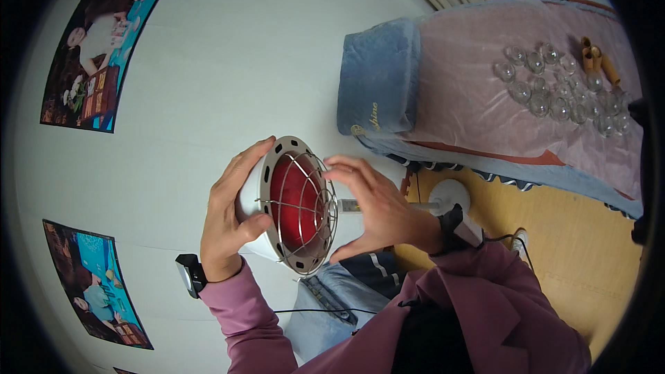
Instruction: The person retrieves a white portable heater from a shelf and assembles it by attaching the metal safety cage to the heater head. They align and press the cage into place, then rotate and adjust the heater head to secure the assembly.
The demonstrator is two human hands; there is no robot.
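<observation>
A heat lamp head with a white housing (251, 201) and a red bulb (287, 197) is held up in front of me, its face turned to the right. A domed metal wire guard (313, 194) covers that face. My left hand (232, 204) wraps round the housing from the left, thumb near the rim. On the other side, my right hand (377, 208) spans the guard, its fingertips at the upper edge and its thumb at the lower edge. Behind the right wrist runs a pale pole to a round white base (450, 197) on the floor.
At the right, a bed (471, 90) under a pinkish cover carries several glass cups (540, 100), bamboo tubes (592, 59) and a folded blue blanket (381, 76). Blue fabric (332, 298) lies below the lamp. A black cord (325, 310) crosses it. Posters (100, 48) hang on the left wall.
</observation>
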